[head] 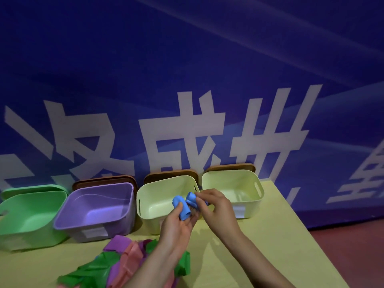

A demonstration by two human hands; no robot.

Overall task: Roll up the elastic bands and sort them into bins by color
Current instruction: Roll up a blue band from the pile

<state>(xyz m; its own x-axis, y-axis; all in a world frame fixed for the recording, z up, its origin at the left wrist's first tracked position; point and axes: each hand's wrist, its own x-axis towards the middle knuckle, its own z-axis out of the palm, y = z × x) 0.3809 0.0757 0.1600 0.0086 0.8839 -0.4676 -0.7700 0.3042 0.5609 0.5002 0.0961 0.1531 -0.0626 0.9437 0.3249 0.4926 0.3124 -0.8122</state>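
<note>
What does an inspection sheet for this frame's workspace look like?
Surface: yellow table.
Job's things: blue band, partly rolled; pile of green, purple and pink bands; green bin, purple bin, two pale yellow bins, all look empty.
Clutter: brown lids behind bins.
Grippers: left hand and right hand both hold the blue band.
Cables: nothing seen.
Surroundings: blue banner, white characters.

The dark blue fabric banner (187,69) behind the bins carries large white Chinese characters; "成" (182,138) reads clearly, the others are cropped or uncertain. White labels on the purple plastic bin (94,232) and right pale yellow plastic bin (239,212) show no legible writing.
</note>
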